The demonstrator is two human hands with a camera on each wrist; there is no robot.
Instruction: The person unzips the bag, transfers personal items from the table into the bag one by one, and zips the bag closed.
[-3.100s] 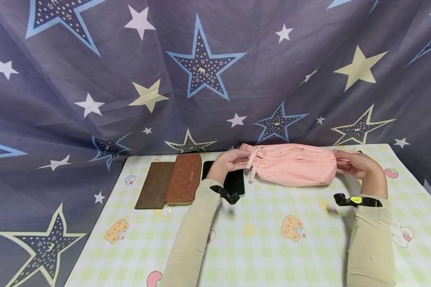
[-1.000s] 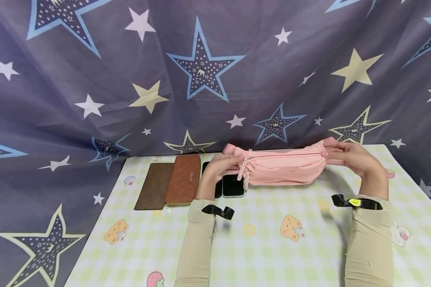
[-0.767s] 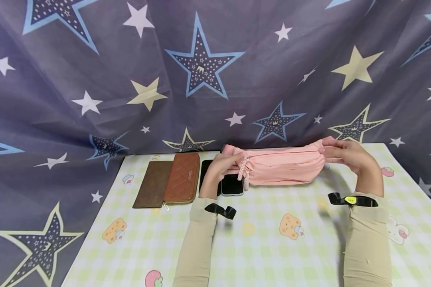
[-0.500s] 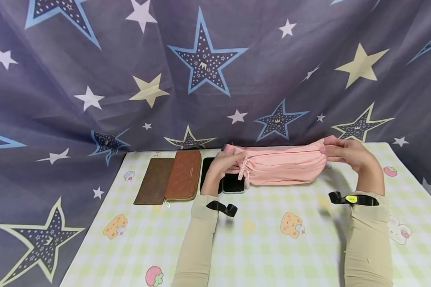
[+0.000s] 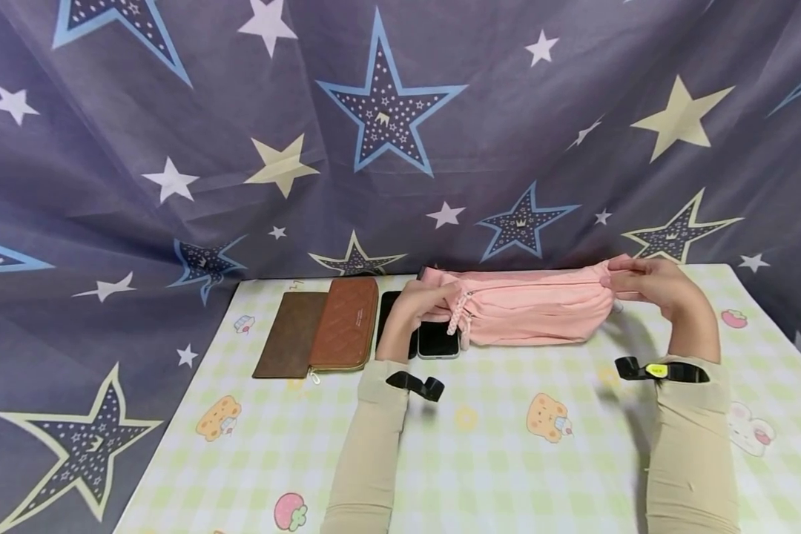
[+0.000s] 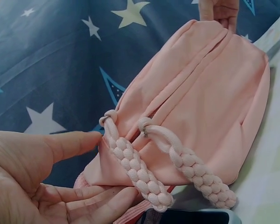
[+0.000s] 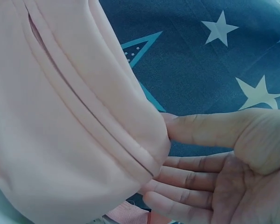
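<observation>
A pink fabric waist bag [image 5: 541, 308] with braided zip pulls [image 6: 140, 172] lies lengthwise at the back of the table. My left hand [image 5: 414, 308] grips its left end, thumb on the near side of the edge and fingers beneath in the left wrist view. At the other end my right hand [image 5: 661, 285] pinches the bag's corner between thumb and fingers. A webbing strap [image 7: 128, 213] shows under that corner. Two dark phones, one black [image 5: 387, 304] and one light-rimmed [image 5: 439, 345], lie side by side by the bag's left end, partly covered by the left hand and bag.
Left of the phones lie a tan quilted zip wallet [image 5: 344, 324] and a flat dark brown wallet [image 5: 290, 334], edges overlapping. A checked cloth [image 5: 480, 460] with cartoon prints covers the table. Behind the far edge hangs a star-patterned curtain [image 5: 254, 237].
Compared with three seconds ago, the bag sits further left, its right end raised and pulled taut. Both hands shifted left with it. In the last second the hands and bag barely move.
</observation>
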